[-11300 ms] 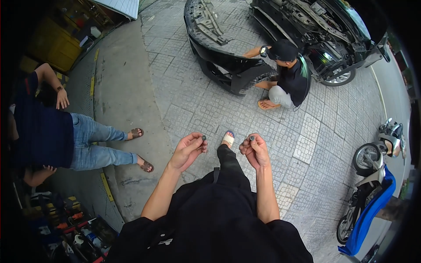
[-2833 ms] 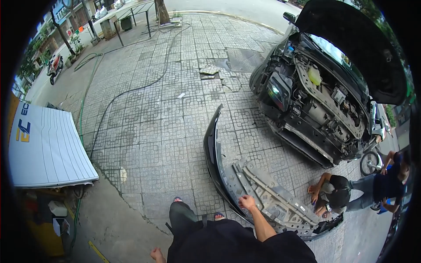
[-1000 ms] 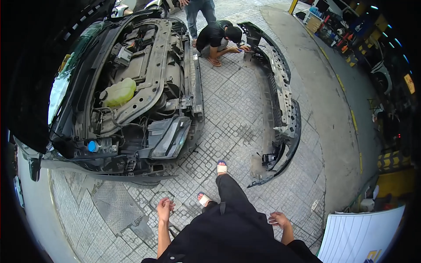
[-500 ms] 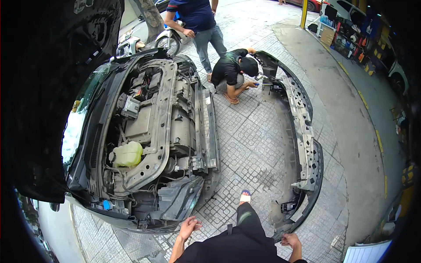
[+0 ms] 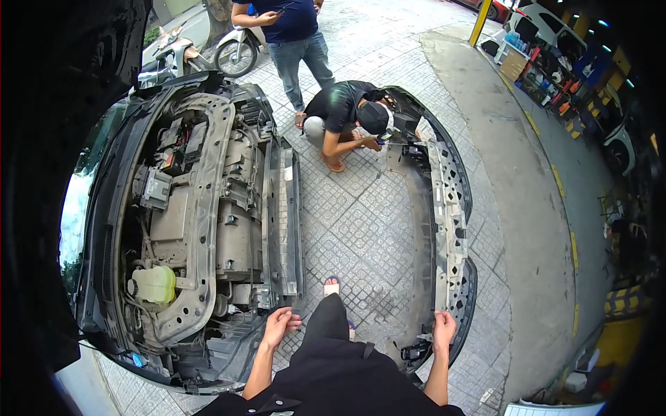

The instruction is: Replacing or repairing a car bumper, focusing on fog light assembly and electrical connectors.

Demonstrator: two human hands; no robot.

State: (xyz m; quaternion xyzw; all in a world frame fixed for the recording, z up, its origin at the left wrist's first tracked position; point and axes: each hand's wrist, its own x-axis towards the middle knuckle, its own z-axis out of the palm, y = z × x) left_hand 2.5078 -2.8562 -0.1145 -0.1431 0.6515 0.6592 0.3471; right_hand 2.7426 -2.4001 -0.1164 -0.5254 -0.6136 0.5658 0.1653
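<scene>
The right hand [image 5: 443,329] partly hides the bumper [image 5: 468,292]; the top edge crops a bystander [image 5: 297,50].

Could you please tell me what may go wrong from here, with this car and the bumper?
The forward foot is between the car and the bumper; a sidestep might catch either one.
The right hand appears close to the bumper; a knock could perhaps shift it against the crouching person at its far end.
The left hand is near the car's exposed front parts, where a hard edge might scrape it.
</scene>
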